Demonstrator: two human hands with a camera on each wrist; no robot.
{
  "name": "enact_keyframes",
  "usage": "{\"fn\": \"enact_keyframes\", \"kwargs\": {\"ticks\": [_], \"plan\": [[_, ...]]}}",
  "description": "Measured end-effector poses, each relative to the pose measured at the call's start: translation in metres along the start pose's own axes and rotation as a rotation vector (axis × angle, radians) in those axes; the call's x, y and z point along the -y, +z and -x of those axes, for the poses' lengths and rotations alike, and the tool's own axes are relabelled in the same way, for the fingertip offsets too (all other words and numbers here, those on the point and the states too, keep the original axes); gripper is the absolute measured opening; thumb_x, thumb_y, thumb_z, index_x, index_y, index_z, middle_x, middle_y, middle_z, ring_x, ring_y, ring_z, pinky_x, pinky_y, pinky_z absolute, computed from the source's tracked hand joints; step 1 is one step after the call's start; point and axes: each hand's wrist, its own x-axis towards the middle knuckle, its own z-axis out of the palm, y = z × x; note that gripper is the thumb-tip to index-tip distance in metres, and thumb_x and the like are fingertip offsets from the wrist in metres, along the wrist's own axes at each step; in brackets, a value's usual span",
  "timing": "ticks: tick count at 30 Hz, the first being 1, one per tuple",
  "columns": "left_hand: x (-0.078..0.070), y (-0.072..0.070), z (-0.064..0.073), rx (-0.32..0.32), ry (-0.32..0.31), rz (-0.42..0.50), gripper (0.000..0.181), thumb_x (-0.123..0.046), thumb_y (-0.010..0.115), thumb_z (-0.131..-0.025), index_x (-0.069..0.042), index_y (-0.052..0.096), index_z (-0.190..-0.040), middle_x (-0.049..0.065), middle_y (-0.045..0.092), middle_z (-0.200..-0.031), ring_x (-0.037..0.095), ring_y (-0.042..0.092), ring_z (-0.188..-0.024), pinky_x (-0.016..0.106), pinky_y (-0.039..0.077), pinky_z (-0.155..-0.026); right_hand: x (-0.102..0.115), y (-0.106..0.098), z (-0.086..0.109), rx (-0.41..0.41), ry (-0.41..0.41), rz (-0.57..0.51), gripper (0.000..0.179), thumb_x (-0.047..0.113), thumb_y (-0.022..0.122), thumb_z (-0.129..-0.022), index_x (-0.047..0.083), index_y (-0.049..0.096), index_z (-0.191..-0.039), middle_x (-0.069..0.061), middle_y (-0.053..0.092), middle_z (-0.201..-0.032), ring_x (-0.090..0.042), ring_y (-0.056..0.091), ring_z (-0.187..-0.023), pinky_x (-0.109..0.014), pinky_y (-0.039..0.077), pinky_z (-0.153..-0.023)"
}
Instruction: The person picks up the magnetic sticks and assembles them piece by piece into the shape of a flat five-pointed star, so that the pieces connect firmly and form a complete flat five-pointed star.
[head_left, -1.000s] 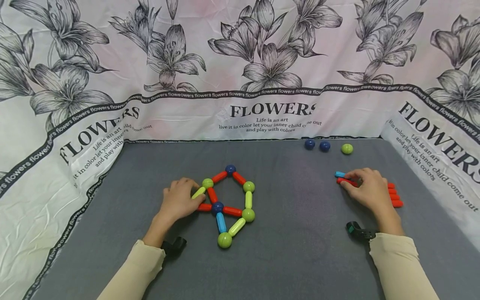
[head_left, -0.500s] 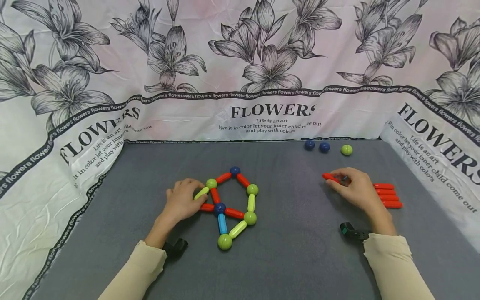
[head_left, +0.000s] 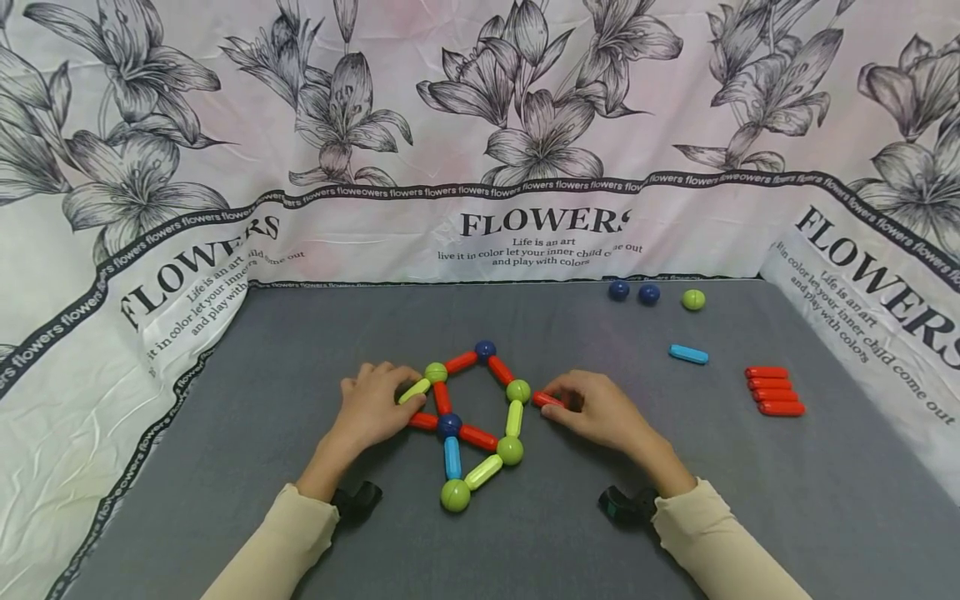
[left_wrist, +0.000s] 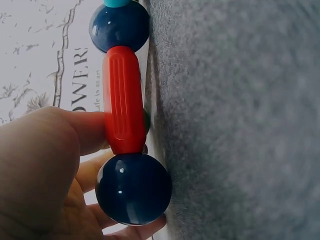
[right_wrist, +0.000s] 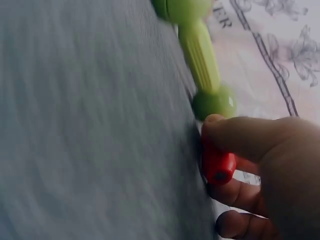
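Observation:
A flat frame of coloured building rods and balls lies on the grey table, with a blue ball [head_left: 448,426] at its inner joint. My left hand [head_left: 378,400] grips its left end. The left wrist view shows my thumb on a red rod [left_wrist: 122,100] between two blue balls, the nearer blue ball [left_wrist: 134,190] just below the thumb. My right hand [head_left: 600,408] pinches a loose red rod [head_left: 549,400] between thumb and fingers. That rod's tip points at the frame's right green ball [head_left: 518,391], right beside it; the thumb overlaps part of it in the right wrist view.
To the right lie several red rods [head_left: 775,391] in a stack and one blue rod [head_left: 687,354]. At the back edge sit two blue balls [head_left: 648,294] and a green ball [head_left: 693,299]. A flower-print cloth [head_left: 540,225] hangs behind the table.
My right hand picked up a red rod beside the blue one and carried it left to the frame. The frame has shifted slightly right and nearer, with my left hand still gripping it.

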Motion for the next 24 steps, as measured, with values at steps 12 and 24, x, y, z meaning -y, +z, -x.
{"fn": "enact_keyframes", "kwargs": {"ticks": [12, 24], "plan": [[-0.002, -0.001, 0.001, 0.027, -0.018, 0.026, 0.031, -0.036, 0.069, -0.095, -0.022, 0.072, -0.122, -0.002, 0.073, -0.096, 0.020, 0.049, -0.085, 0.051, 0.024, -0.087, -0.004, -0.005, 0.001, -0.031, 0.001, -0.025, 0.020, 0.024, 0.077, -0.093, 0.015, 0.076, -0.111, 0.006, 0.064, -0.084, -0.005, 0.052, -0.069, -0.023, 0.043, -0.062], [-0.002, -0.005, 0.001, 0.036, -0.025, 0.008, 0.031, -0.038, 0.070, -0.094, -0.021, 0.072, -0.120, -0.004, 0.061, -0.077, 0.017, 0.049, -0.076, 0.051, 0.024, -0.085, -0.072, -0.071, 0.034, -0.397, 0.461, 0.361, 0.046, 0.019, 0.067, -0.093, -0.001, 0.059, -0.134, -0.036, 0.049, -0.133, -0.056, 0.038, -0.119, -0.069, 0.027, -0.088]]}}
